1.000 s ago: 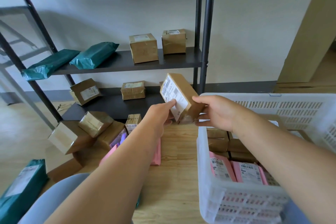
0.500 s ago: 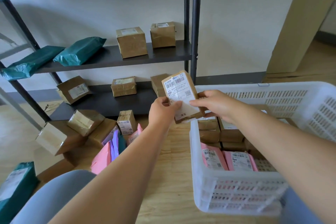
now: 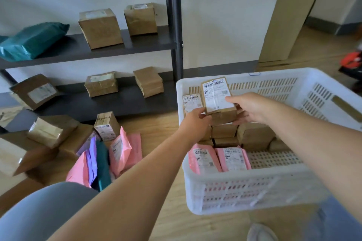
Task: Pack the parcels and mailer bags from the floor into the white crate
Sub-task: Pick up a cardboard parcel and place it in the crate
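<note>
While both hands are out over the crate, the scene runs near to far like this.

Knee: a grey-clad knee (image 3: 45, 211) low at the left, with a light shoe (image 3: 261, 232) at the bottom edge.

Floor pile: pink mailer bags (image 3: 121, 148), a purple one (image 3: 92, 156) and a teal one (image 3: 102, 164) stand bunched together on the wooden floor (image 3: 156, 211) left of the crate; taped brown parcels (image 3: 51, 130) lie just behind them — all not yet packed.

White crate: the white crate (image 3: 254, 188) sits on the floor to the right, two pink mailers (image 3: 217, 158) upright against its near wall, brown boxes (image 3: 254, 135) stacked behind them, a bare patch of floor grid at the right.

Left hand: the left hand (image 3: 197, 123) is curled on the near-left corner of the labelled parcel (image 3: 217, 96), fingers closed against its edge.

Right hand: the right hand (image 3: 252, 107) has its thumb on the label and its fingers under the right side — a firm pinch.

Parcel: held label-up above the stacked boxes at the crate's far-left part, not yet resting on them as far as I can tell.

Risk: the stack below looks uneven; if released off-centre the parcel may tip or slide toward the pink mailers.

Risk: pressing it down could shove the neighbouring labelled box (image 3: 192, 101) askew.

Shelf: the dark metal shelf (image 3: 125, 47) beyond carries more boxes and a teal bag (image 3: 33, 39).
</note>
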